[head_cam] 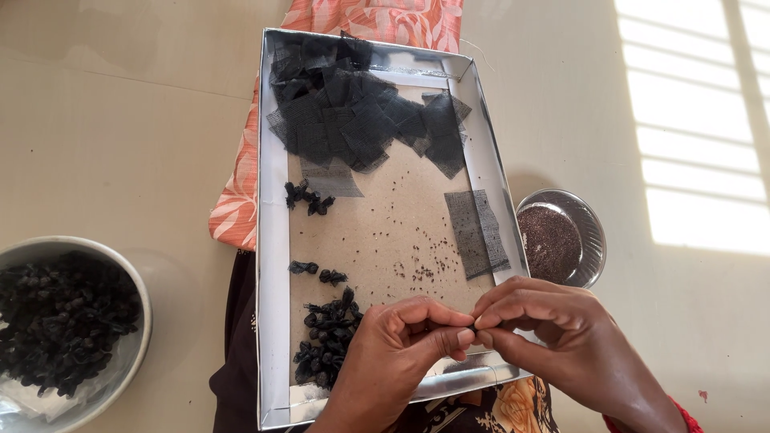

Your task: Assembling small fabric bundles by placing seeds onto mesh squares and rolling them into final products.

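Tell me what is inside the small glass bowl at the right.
The glass bowl holds tiny dark seeds in an even layer; its bottom beneath them is covered.

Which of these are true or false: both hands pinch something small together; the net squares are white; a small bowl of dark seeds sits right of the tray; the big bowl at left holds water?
1. The left hand and right hand meet over the tray, pinching a small dark bit. True.
2. The net squares are white. False: they are black.
3. A small bowl of dark seeds sits right of the tray. True.
4. The big bowl holds water. False: it holds black tied bundles.
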